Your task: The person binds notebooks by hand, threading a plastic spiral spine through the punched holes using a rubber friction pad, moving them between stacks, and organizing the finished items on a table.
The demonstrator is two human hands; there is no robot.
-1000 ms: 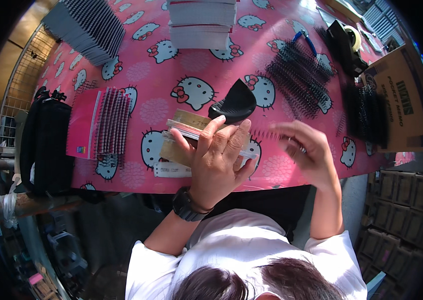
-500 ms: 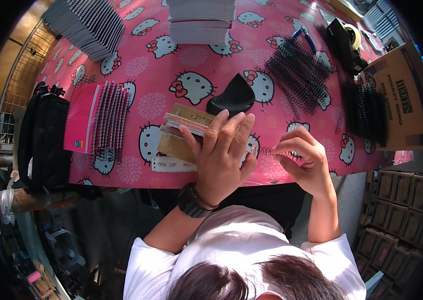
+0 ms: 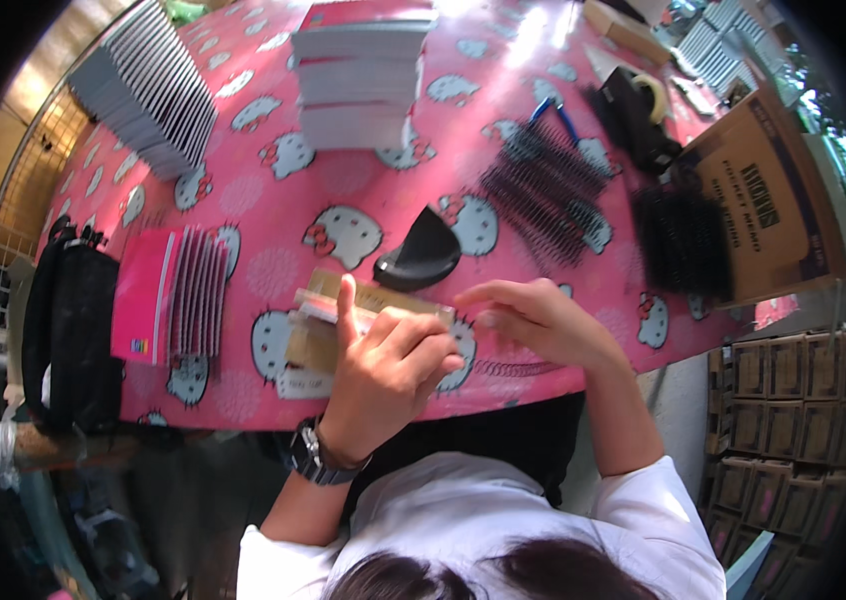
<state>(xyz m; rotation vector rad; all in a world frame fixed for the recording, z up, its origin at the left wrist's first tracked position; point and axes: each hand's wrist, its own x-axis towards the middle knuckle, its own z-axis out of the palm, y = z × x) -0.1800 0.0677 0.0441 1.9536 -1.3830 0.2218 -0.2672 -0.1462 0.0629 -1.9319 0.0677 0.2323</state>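
Left hand [image 3: 388,375] curled near front edge of tabletop, knuckles up, thumb raised toward far side, fingers bent inward. Wristwatch worn on left wrist; forearm bare, angled up from lower left, elbow bent. Right hand [image 3: 533,318] just beside left hand, palm down, fingers extended leftward and pinched lightly together, fingertips close to left knuckles. Right forearm bare, run down and right past front edge to white short sleeve. Both hands met over middle of front edge; contents of grip not discernible.
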